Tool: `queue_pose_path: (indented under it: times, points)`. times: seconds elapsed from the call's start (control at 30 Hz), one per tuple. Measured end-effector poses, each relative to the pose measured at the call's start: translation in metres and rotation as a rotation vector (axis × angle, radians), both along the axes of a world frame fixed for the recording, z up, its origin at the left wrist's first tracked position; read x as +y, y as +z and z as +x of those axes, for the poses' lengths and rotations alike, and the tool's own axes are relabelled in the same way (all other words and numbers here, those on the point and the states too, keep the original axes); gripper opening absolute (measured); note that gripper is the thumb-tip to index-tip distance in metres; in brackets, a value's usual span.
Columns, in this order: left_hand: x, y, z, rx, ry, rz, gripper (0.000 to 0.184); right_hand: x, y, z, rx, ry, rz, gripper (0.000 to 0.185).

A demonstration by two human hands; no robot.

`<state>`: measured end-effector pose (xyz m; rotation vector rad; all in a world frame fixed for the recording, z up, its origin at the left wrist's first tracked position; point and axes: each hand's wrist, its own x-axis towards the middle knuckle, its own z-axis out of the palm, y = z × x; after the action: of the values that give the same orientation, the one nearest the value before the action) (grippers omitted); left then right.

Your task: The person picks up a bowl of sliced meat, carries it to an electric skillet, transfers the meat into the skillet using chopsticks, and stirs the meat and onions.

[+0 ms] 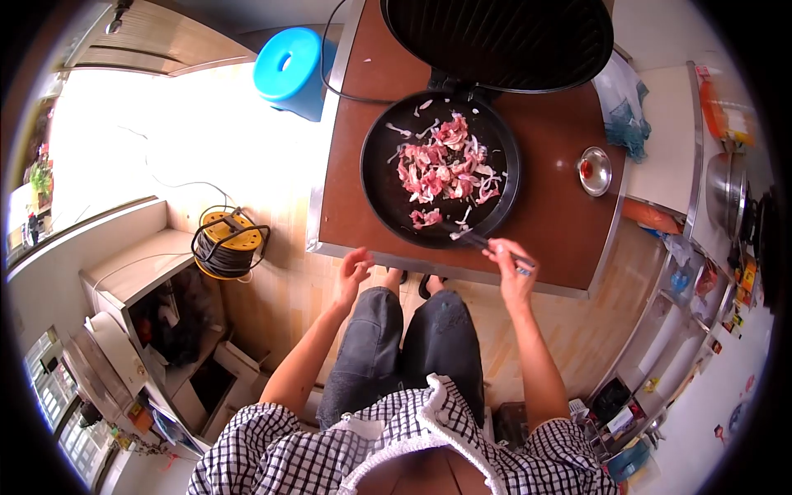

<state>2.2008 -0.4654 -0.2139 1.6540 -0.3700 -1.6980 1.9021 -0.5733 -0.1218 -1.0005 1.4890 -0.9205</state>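
Observation:
Pieces of raw pink meat with pale strips (437, 169) lie spread over the round black pan (375, 198) of an electric griddle. Its ridged black lid (503, 37) stands raised behind. My right hand (511, 262) is closed on a dark, thin-handled utensil (478, 240), whose far end reaches into the lower right of the pan beside a pale strip. What kind of utensil it is cannot be made out. Near the table's front edge, left of the pan, my left hand (355, 272) holds nothing, its fingers slightly curled and apart.
The brown table (553, 214) has a metal edge. A small metal bowl (595, 172) with something red stands at its right. Beyond the left side are a blue stool (289, 66) and a yellow cable reel (229, 243). A black cord runs from the griddle.

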Motion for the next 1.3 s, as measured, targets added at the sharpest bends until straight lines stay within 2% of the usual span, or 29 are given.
queue_pose_path:
  times: [0.2,0.33,0.43,0.47,0.53,0.73,0.8,0.9,1.0,1.07,1.23,1.3]
  points:
    - [-0.055,-0.018,-0.04,0.0,0.04,-0.076,0.048,-0.043,0.017,-0.024,0.164,0.0,-0.077,0.021]
    - [-0.071,-0.035,-0.054,0.28,0.254,-0.027,0.052,-0.062,0.045,-0.029,0.055,-0.006,-0.087,0.02]
    - [-0.069,-0.036,-0.069,0.27,0.326,-0.045,0.058,-0.096,0.055,-0.015,0.017,0.001,-0.174,0.021]
    - [-0.072,-0.03,-0.074,0.269,0.36,-0.055,0.059,-0.111,0.039,-0.012,-0.068,-0.044,-0.175,0.02]
    - [-0.073,-0.023,-0.078,0.189,0.354,-0.04,0.063,-0.135,0.014,-0.004,-0.063,-0.01,-0.216,0.019]
    - [-0.077,0.006,-0.084,0.03,0.355,0.002,0.069,-0.163,-0.009,0.0,0.023,0.211,-0.258,0.022]
    - [-0.093,0.038,-0.087,0.01,0.347,-0.012,0.068,-0.17,-0.005,0.004,-0.049,0.147,-0.196,0.025]
    - [-0.096,0.058,-0.086,-0.001,0.362,0.0,0.069,-0.152,0.03,0.009,-0.189,-0.014,-0.034,0.026]
    - [-0.102,0.069,-0.087,0.006,0.363,0.003,0.066,-0.112,0.049,0.011,-0.343,0.002,0.203,0.026]
    - [-0.105,0.069,-0.086,0.009,0.349,-0.012,0.064,-0.095,0.041,0.024,-0.387,0.025,0.25,0.025]
    - [-0.105,0.071,-0.084,0.074,0.358,-0.017,0.07,-0.074,0.064,0.024,-0.158,0.048,0.116,0.023]
    - [-0.104,0.067,-0.085,0.052,0.37,-0.03,0.065,-0.065,0.06,0.029,-0.178,0.105,0.015,0.021]
